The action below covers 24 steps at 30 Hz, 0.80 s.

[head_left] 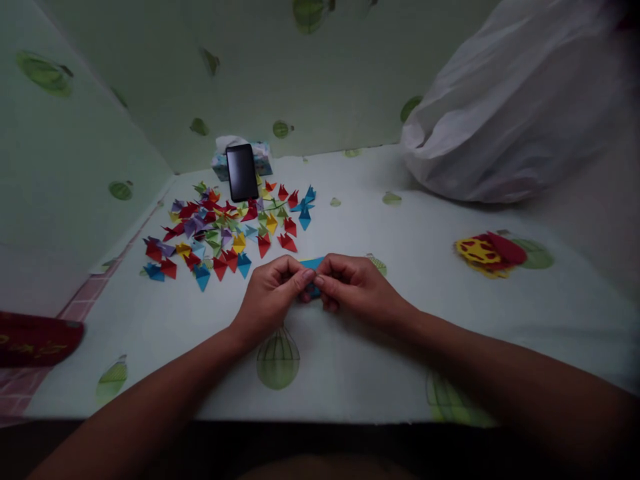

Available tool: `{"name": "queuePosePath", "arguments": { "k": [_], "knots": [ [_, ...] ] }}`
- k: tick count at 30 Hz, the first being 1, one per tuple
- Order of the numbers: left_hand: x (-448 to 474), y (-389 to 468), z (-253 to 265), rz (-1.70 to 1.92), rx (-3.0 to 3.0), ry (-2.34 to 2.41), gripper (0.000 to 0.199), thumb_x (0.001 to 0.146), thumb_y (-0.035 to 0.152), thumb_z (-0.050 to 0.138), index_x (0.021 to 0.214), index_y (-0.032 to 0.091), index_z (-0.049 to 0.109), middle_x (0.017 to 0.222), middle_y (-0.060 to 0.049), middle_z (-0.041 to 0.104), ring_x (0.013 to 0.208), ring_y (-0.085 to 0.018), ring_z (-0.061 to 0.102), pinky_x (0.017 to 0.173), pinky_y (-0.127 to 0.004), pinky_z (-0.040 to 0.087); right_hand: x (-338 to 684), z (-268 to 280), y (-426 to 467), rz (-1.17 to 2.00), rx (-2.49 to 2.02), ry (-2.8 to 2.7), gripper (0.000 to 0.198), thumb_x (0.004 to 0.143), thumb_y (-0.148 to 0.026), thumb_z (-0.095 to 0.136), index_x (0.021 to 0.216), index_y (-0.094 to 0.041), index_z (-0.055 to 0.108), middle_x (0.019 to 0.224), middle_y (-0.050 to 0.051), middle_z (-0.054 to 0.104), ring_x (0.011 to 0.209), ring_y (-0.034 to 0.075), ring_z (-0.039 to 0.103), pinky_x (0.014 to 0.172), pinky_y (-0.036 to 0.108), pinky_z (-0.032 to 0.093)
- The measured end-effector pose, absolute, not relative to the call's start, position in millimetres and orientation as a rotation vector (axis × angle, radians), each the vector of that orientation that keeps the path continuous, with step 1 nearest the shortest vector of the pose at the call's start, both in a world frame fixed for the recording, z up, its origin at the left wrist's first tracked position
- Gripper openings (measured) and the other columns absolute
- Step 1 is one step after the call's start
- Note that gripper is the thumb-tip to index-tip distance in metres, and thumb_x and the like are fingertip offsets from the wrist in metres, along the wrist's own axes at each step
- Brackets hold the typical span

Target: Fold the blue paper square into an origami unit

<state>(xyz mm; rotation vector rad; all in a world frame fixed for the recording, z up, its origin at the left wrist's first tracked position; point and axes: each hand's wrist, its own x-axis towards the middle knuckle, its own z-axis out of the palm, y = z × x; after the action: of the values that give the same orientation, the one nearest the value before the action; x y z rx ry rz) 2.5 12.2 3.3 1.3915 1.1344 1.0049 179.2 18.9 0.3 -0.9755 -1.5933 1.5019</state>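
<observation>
**Blue paper (313,263) pinched between both our hands**

We have the blue paper right at the grip, not off to one side: it sits between our left hand (270,290) and our right hand (355,283), at the near middle of the table (360,223). Neither hand is nearer, since both touch it. Each grasps the paper with thumb and curled fingers, and our thumb tips come together on the side facing us. Its far edge shows beyond the thumbs, running roughly crosswise from hand to hand; a little more blue shows below them. Our fingers cover too much for us to tell its long axis, or whether it touches the table. We judge that this even pinch lets either hand steady the paper for the other. Ahead of our left hand lie many small folded paper pieces (226,237), with a phone (242,173) propped against a tissue box (263,159) behind.
</observation>
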Motion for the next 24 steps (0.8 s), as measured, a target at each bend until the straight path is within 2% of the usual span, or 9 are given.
{"name": "queuePosePath", "arguments": {
  "k": [5, 10, 16, 19, 24],
  "knots": [
    [2.7, 11.4, 2.8, 1.043, 1.441, 1.157, 0.025, 0.086, 0.035, 0.068, 0.071, 0.015, 0.062, 0.059, 0.001, 0.063, 0.057, -0.011, 0.058, 0.057, -0.023, 0.046, 180.5, -0.4, 20.4, 1.456, -0.991, -1.629, 0.016, 0.088, -0.026, 0.057, 0.074, -0.018, 0.055, 0.062, -0.002, 0.060, 0.050, 0.009, 0.055, 0.051, 0.024, 0.045],
    [1.8, 11.7, 3.7, 1.006, 1.514, 1.157, 0.025, 0.087, 0.035, 0.067, 0.073, 0.015, 0.063, 0.061, 0.001, 0.063, 0.055, -0.011, 0.059, 0.056, -0.023, 0.047, 181.1, 1.5, 20.4, 1.374, -1.050, -1.704, 0.020, 0.089, -0.023, 0.056, 0.070, -0.018, 0.054, 0.059, -0.003, 0.058, 0.048, 0.009, 0.054, 0.051, 0.023, 0.043],
    [2.0, 12.0, 2.2, 1.069, 1.449, 1.221, 0.024, 0.086, 0.035, 0.067, 0.072, 0.015, 0.062, 0.058, 0.002, 0.063, 0.053, -0.011, 0.059, 0.055, -0.023, 0.048, 181.3, -4.3, 24.1, 1.530, -0.990, -1.488, 0.028, 0.094, -0.035, 0.052, 0.072, -0.018, 0.053, 0.062, -0.001, 0.062, 0.049, 0.010, 0.057, 0.053, 0.024, 0.047],
    [2.9, 11.0, 1.2, 1.067, 1.443, 1.237, 0.026, 0.084, 0.037, 0.069, 0.071, 0.015, 0.062, 0.058, 0.001, 0.064, 0.053, -0.011, 0.059, 0.054, -0.022, 0.047, 180.7, -5.6, 24.1, 1.604, -0.965, -1.471, 0.030, 0.090, -0.041, 0.059, 0.071, -0.018, 0.054, 0.062, -0.001, 0.062, 0.049, 0.009, 0.057, 0.052, 0.024, 0.046],
    [4.0, 11.0, 0.4, 1.080, 1.401, 1.223, 0.027, 0.083, 0.038, 0.071, 0.073, 0.015, 0.062, 0.059, 0.000, 0.065, 0.055, -0.012, 0.060, 0.057, -0.023, 0.048, 178.8, -3.4, 21.2, 1.508, -0.993, -1.531, 0.020, 0.089, -0.028, 0.059, 0.071, -0.018, 0.056, 0.062, -0.002, 0.062, 0.048, 0.008, 0.057, 0.053, 0.023, 0.046]
  ]
}}
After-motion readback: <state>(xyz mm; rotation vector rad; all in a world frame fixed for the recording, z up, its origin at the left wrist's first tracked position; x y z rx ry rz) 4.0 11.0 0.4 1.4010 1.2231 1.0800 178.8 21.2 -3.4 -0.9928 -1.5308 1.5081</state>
